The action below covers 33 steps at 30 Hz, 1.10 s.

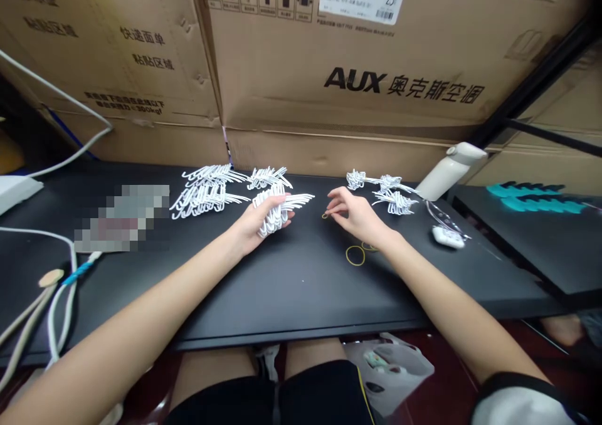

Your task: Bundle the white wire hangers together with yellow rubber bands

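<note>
My left hand (250, 227) is closed around a bundle of white hooks (269, 224), their curved ends down and their straight stems pointing right. Just to the right, my right hand (356, 215) pinches a small yellow rubber band (324, 215) between thumb and fingertips, held apart from the bundle. Below that hand, another rubber band (355, 256) lies flat on the black table (282, 293), with more partly hidden by the wrist. Further white hooks (202, 199) lie in rows left of my left hand, and a small group (267, 177) sits behind it. Bunched hooks (397, 202) rest beyond my right hand.
Large cardboard boxes (291, 86) stand along the table's back edge. A pale bottle (449, 171) leans at the back right, near a white earphone case (448, 237). On the left are a blurred-out flat object (126, 218) and white cables (70, 287). A plastic bag (399, 375) hangs below.
</note>
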Each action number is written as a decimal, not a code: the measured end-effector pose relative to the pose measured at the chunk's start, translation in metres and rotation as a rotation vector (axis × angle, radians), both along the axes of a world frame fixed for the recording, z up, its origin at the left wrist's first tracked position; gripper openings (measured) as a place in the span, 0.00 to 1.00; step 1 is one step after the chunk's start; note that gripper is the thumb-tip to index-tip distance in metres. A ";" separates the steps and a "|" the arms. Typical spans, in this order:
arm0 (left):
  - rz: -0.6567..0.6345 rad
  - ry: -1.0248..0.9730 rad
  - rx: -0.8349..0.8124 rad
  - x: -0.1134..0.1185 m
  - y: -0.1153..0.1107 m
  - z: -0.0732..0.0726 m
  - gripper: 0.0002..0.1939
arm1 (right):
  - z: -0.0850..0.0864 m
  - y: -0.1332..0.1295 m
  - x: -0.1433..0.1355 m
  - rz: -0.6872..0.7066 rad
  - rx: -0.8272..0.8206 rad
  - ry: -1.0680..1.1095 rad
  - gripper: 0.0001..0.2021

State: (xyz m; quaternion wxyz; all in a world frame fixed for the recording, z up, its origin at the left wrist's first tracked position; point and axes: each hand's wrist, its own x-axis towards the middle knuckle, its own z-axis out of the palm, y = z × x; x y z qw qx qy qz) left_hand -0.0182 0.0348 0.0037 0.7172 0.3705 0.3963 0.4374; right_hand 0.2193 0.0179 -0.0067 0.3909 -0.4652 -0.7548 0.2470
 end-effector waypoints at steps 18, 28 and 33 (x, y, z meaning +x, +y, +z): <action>0.092 0.049 0.018 0.003 -0.004 0.002 0.11 | 0.006 -0.003 -0.021 0.108 -0.884 0.937 0.09; 0.074 0.063 0.019 0.003 -0.003 -0.001 0.13 | 0.021 -0.014 -0.022 0.101 -0.477 0.803 0.12; 0.038 0.042 0.031 0.005 -0.004 -0.001 0.15 | 0.021 -0.029 -0.037 0.107 -0.130 0.467 0.16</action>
